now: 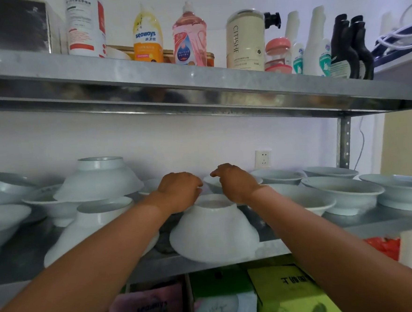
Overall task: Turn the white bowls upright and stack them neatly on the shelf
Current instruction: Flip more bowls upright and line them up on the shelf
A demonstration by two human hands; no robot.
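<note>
Middle tier of grey steel shelf (315,233): one white ceramic bowl, upside down (214,233), at the front edge, foot ring uppermost. Left hand (178,192) and right hand (236,183) flank the foot ring, fingers curled over its far side; cannot tell whether they grip it. Upright white bowls (341,192) stand to the right, and two more inverted white bowls (97,180) to the left.

Soft, cool indoor light fell evenly. Glare streaked the upper steel shelf (195,88) at twelve o'clock. The white bowls (212,231) looked slightly smeared; wide-angle distortion bent the edges, and boxes (290,293) at six o'clock blurred.
</note>
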